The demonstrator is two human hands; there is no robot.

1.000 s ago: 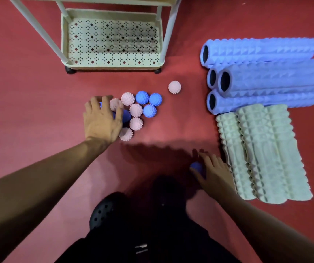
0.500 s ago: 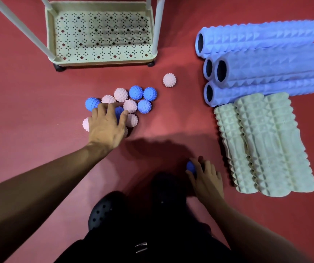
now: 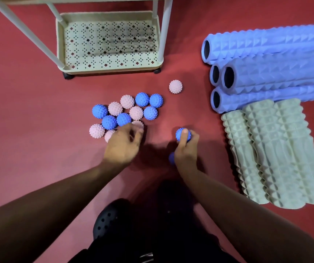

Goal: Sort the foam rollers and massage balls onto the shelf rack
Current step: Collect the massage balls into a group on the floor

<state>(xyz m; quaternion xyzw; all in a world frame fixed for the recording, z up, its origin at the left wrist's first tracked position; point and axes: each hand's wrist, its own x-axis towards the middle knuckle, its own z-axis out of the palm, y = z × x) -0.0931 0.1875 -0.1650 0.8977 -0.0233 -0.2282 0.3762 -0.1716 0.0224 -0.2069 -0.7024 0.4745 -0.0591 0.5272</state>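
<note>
Exercise or fitness space, possibly a gym or a home workout room; which of the two cannot be told. Evidence: a plain red floor [image 3: 28, 111] serving as the work surface; blue foam rollers [image 3: 277, 73] and pale green foam rollers [image 3: 277, 154] lying side by side in groups; a cluster of spiky blue and pink massage balls [image 3: 131, 112]; a cream wheeled shelf rack [image 3: 110, 70] with perforated trays standing on the floor nearby
</note>
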